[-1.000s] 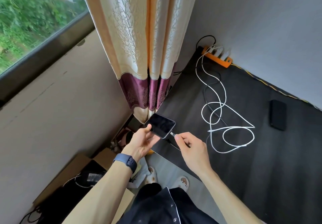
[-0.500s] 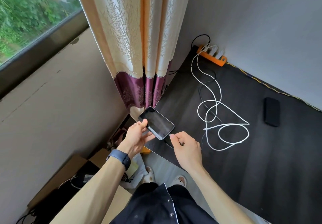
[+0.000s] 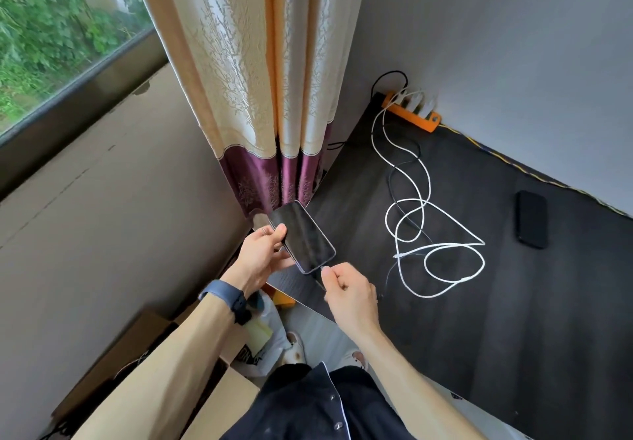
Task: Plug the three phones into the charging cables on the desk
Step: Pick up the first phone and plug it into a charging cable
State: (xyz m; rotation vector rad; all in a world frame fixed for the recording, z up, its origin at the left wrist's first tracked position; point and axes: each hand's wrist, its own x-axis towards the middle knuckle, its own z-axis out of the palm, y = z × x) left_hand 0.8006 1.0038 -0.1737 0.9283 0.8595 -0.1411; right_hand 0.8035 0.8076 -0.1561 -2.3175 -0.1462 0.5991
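Note:
My left hand (image 3: 262,256) holds a dark phone (image 3: 303,237) screen up, over the near left corner of the black desk (image 3: 513,319). My right hand (image 3: 349,294) pinches the plug of a black cable (image 3: 399,182) right at the phone's bottom edge; whether the plug is seated I cannot tell. A second black phone (image 3: 531,218) lies flat on the desk at the right, with no cable on it. White cables (image 3: 442,251) lie coiled in loops mid-desk and run back to an orange power strip (image 3: 412,114) by the wall.
A cream and purple curtain (image 3: 270,97) hangs just behind the held phone. A window (image 3: 51,28) is at the upper left. Cardboard boxes (image 3: 137,354) and a white bag (image 3: 270,340) sit on the floor below my left arm. Grey walls close the desk's far side.
The phone has tilted to point more toward the curtain, and my right hand with the plug has stayed at its bottom edge. The view has shifted slightly.

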